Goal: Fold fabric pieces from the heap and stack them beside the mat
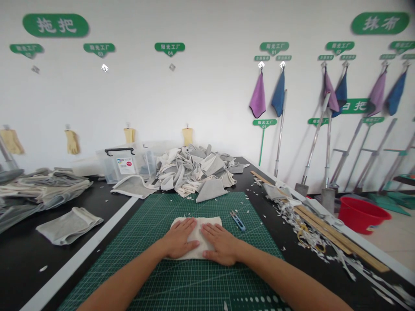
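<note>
A cream-coloured piece of cloth [198, 236], roughly rectangular, lies flat on the green cutting mat [145, 276]. My left hand [180, 237] rests palm down on its left half, fingers stretched out. On the right half, my right hand [222, 244] presses flat in the same way. Both hands are open, and the cloth's middle strip shows between them. Just beyond my right hand, a pair of blue thread snips [238, 220] lies on the mat.
A heap of grey and white cloth pieces [201, 168] rises behind the mat, beside a clear plastic box [129, 162]. Stacked cloths [42, 190] and a folded grey cloth [69, 224] lie left. Scraps and wooden strips [340, 235] line the right edge; a red bucket [361, 214] stands beyond.
</note>
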Tool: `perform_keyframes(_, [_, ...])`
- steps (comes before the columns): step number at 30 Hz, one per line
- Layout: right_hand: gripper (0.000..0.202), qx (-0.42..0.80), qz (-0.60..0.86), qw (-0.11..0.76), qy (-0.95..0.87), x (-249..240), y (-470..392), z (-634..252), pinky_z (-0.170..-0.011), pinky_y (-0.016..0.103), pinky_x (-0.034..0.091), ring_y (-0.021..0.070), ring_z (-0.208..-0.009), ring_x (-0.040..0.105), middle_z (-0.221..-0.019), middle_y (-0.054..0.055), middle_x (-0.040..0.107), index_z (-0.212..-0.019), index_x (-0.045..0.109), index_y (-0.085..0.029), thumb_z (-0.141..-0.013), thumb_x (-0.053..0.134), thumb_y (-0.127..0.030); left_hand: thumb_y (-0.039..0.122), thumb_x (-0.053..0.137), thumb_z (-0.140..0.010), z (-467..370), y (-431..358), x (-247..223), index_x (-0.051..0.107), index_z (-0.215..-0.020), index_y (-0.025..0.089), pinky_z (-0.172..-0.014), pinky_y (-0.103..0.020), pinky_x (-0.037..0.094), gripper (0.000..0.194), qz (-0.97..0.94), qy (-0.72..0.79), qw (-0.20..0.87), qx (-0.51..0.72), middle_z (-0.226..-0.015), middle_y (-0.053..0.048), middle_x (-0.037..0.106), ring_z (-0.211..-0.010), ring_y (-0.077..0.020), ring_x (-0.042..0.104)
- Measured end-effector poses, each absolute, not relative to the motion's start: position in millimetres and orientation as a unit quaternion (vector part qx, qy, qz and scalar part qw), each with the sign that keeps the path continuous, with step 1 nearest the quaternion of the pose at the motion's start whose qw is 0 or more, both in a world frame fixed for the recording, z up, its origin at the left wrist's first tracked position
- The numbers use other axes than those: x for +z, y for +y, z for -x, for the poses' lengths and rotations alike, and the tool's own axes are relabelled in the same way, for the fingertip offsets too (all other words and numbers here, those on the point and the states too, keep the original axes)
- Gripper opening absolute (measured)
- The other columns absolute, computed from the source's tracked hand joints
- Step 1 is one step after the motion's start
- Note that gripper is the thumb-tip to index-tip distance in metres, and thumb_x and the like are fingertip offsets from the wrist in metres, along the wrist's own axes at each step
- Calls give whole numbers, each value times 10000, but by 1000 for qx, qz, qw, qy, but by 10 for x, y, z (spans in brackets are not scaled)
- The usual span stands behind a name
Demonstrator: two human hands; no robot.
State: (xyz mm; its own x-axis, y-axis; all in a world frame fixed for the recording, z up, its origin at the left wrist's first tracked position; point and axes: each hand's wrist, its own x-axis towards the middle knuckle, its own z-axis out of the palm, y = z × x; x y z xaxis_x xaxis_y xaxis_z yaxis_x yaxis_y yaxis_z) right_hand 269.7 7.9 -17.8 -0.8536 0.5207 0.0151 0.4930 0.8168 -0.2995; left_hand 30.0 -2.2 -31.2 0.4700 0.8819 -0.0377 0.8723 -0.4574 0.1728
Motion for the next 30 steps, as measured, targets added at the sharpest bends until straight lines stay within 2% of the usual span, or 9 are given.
perform_keyframes(3, [743, 130, 286, 61, -947, -217, 152, -2742, -1081, 431, 88, 252, -1340, 123, -1457, 110, 172, -1407, 170, -148, -839, 242, -621, 637, 252, -810, -255, 10, -343, 130, -1418, 216, -1080, -444, 88, 749, -845, 527, 83, 37, -1478, -71, 88, -1351, -234, 78])
perform_keyframes(10, [751, 121, 354, 70, -925, -270, 349, -2890, -1062, 476, 93, 268, -1340, 113, -1462, 117, 144, -1405, 175, -150, -834, 229, -634, 632, 248, -812, -179, 58, -360, 128, -1417, 224, -1077, -432, 78, 740, -833, 547, 79, 37, -1478, -69, 76, -1352, -221, 64])
perform_keyframes(17, [756, 119, 362, 74, -922, -304, 431, -2954, -1059, 468, 104, 263, -1337, 130, -1463, 115, 143, -1404, 181, -159, -829, 213, -649, 646, 167, -806, 52, 202, -427, 147, -1413, 244, -1047, -531, 88, 728, -774, 628, 76, 34, -1479, -49, 90, -1351, -240, 71])
perform_keyframes(22, [741, 117, 376, 80, -916, -304, 459, -2966, -1060, 456, 108, 261, -1332, 155, -1456, 114, 176, -1400, 202, -168, -831, 221, -642, 601, 146, -832, 247, 309, -510, 249, -1388, 253, -1045, -530, 117, 665, -738, 670, 59, 54, -1463, -32, 186, -1346, -223, 121])
perform_keyframes(30, [708, 113, 381, 90, -913, -313, 449, -2969, -1060, 449, 107, 260, -1329, 167, -1448, 115, 208, -1388, 246, -165, -843, 233, -617, 499, 220, -862, 406, 360, -533, 469, -1261, 218, -1021, -445, 251, 548, -714, 693, -12, 102, -1347, -60, 432, -1273, -207, 322])
